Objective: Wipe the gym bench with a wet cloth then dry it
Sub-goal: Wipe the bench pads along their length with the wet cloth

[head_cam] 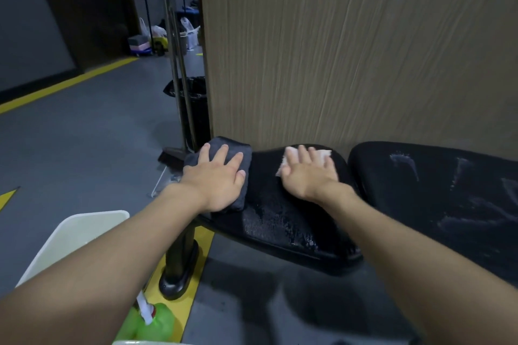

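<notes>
Grey cloth [192, 161] under left hand [218, 179] | pink cloth [291, 152] under right hand [308, 173]

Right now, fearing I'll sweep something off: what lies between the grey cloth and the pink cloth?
In the head view, only bare, wet black seat pad lies between the grey cloth and the pink cloth.

A tan wood-grain wall panel [350, 50] rises straight ahead of me. To my left, grey floor [84, 134] carries a yellow line [64, 84] along a dark wall [28, 22]. A black lined bin [193, 103] stands beside the panel.
</notes>
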A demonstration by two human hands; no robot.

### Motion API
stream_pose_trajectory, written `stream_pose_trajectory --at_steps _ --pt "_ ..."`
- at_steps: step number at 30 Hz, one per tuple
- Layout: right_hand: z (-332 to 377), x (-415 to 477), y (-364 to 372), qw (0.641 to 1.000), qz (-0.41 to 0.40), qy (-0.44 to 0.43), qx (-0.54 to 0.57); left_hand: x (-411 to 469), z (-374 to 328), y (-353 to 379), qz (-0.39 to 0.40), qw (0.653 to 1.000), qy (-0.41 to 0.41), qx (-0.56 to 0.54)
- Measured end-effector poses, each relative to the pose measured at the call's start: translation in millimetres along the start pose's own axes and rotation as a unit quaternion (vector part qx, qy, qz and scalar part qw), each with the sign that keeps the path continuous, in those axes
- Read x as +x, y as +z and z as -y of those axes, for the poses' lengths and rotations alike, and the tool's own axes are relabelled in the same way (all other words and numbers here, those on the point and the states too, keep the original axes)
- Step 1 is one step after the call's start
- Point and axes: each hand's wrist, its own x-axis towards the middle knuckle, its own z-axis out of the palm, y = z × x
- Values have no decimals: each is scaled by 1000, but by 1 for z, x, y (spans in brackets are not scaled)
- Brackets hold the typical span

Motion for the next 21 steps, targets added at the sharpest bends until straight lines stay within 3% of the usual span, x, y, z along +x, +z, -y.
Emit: stream_pose_trajectory --at_steps 4,8,15,18,21 --pt "55 -27 13 994 -12 -108 -5 -1 0 0 -6 1000 -2 -7" --pt "38 -44 14 989 -29 -146 -12 -3 0 0 -14 1000 -1 -10" --pt "-33 -69 11 998 -49 -40 2 -9 -2 -5 -46 999 10 26" --pt "-33 -79 17 997 -77 13 12 -21 -13 -6 -124 988 46 80" --pt "-13 -90 24 996 -92 15 -1 -30 -21 -6 -100 991 74 42"
